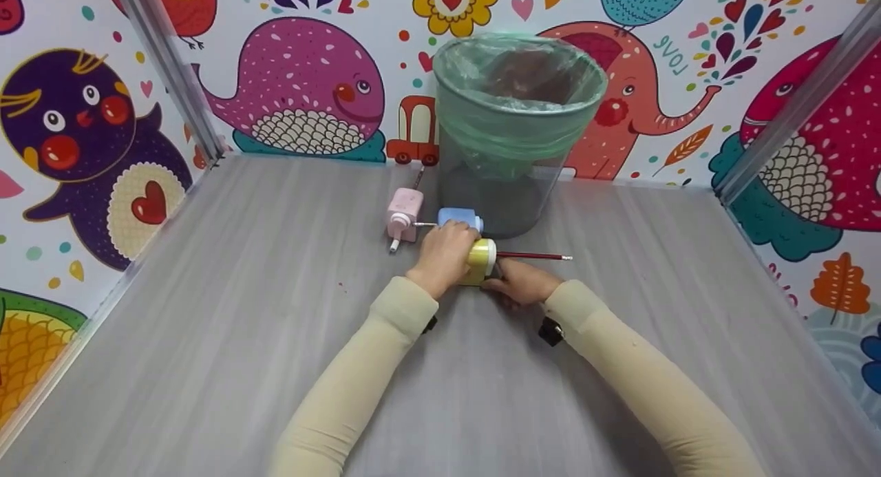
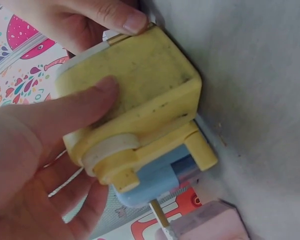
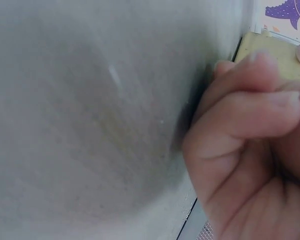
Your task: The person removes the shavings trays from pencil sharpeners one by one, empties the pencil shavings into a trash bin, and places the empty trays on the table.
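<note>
Resting on the grey tabletop (image 1: pixel 275 339), the yellow pencil sharpener (image 1: pixel 482 260) sits between the person's two hands, just in front of a blue sharpener (image 1: pixel 460 220) and near a pink sharpener (image 1: pixel 403 214) to its left. The left hand (image 1: pixel 446 255) covers the yellow sharpener from above, and the left wrist view shows its grip clamped on the yellow body (image 2: pixel 140 95), thumb pressed flat along one face with the fingers curled beneath. The right hand (image 1: pixel 519 283) lies against the sharpener's right side; its fingers are curled, and one fingertip (image 2: pixel 127 20) presses on the top edge of the yellow body, so this grip rests on the sharpener too. A dark red pencil (image 1: pixel 533 256) sticks out sideways from the sharpener to the right, above the right hand. Behind the sharpeners stands a bin (image 1: pixel 513 160) lined with a green bag, close to the patterned back wall (image 1: pixel 303 85).
</note>
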The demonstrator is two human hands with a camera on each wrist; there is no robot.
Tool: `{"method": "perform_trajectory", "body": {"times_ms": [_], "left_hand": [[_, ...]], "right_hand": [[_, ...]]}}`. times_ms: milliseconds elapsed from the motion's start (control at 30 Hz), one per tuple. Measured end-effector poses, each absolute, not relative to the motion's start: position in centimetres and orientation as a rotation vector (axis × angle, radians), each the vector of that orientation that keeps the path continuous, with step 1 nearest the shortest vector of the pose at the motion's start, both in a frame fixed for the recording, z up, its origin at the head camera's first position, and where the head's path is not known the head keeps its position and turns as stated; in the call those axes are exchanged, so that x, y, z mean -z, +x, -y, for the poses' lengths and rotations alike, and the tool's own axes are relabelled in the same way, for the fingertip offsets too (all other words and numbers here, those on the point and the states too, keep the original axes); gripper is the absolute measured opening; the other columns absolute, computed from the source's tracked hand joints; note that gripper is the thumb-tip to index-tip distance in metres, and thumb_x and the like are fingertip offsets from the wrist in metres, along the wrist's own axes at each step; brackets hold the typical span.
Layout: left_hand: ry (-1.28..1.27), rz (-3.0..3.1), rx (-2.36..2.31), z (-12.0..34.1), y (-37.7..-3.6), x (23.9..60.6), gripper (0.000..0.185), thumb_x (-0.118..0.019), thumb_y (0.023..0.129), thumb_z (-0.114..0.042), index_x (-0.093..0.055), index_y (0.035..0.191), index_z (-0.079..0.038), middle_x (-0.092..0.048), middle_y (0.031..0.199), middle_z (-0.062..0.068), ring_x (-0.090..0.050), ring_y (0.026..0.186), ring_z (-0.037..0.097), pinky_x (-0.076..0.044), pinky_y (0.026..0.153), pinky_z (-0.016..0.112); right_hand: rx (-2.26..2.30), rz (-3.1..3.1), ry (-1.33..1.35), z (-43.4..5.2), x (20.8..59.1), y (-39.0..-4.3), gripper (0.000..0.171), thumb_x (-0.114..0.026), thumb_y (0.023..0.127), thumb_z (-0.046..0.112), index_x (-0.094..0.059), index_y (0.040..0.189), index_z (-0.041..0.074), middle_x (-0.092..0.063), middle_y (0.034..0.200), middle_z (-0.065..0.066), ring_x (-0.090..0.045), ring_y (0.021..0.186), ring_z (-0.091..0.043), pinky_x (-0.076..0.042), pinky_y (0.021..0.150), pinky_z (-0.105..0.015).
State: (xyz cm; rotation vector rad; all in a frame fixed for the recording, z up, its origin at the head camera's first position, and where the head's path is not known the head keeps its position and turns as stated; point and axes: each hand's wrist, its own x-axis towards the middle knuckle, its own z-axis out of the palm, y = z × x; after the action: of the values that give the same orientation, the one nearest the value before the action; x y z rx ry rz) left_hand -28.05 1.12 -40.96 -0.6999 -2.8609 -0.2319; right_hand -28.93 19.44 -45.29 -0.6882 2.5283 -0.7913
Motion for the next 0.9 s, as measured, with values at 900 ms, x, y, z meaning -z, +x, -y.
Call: {"method": "perform_trajectory", "body": {"times_ms": [900], "left_hand": [[-0.720, 2.861, 0.251, -0.92, -28.19, 40.94, 0.033, -0.081, 0.080, -0.014, -0.073, 0.112, -0.010, -0.071, 0.111, 0.009, -0.066, 0.109, 0.027, -0.054, 0.090, 0.043]], "right_hand": [[0.735, -2.501, -0.649, -19.31, 44.78, -29.01, 0.031, -0.054, 0.103, 0.019, -0.046, 0.123, -0.004, -0.054, 0.056, -0.001, -0.049, 0.040, -0.006, -0.042, 0.043, -0.021]]}}
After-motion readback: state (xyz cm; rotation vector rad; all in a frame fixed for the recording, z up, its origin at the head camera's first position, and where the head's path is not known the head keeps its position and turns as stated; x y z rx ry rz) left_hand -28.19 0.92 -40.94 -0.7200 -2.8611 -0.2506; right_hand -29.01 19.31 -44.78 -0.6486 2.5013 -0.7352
